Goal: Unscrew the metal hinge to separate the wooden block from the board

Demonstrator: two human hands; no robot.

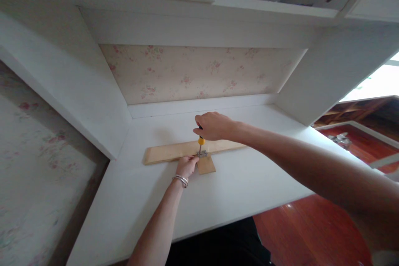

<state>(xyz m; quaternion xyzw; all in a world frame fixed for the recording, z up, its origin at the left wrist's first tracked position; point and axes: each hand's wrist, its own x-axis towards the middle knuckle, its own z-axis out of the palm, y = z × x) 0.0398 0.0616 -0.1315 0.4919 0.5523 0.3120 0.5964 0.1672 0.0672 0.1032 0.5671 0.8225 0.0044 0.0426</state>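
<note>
going l to r: flowery wallpaper (46, 187) far l, then white side panel (77, 91), then white worktop (249, 178). long board (168, 152) lies flat on it, l end sticking out past both hands. l hand (186, 167), w/ bracelet (181, 180) at wrist, is low by that board's near edge; fingers bunched tog., tips right at the metal hinge (202, 153). can't tell if they pinch hinge or short board, or just press down. hinge sits where long board & short board (206, 165) meet, approx mid worktop; short board juts toward the person. screwdriver (201, 141) stands nearly upright over hinge, tip down at it. r hand (215, 125) is up top, fingers curled round the handle, gripping it.

risks, my guess: tip could skid off if screwdriver tilts or seats badly (any screw there is too small to see), & l fingertips are right beside it, so poss. jab. hinge could twist out of line if l hand's hold is loose. short board could swing or slide b/c no clamp shows on it. pushing too hard or off-centre could chew up a screw head or split the wood.
</note>
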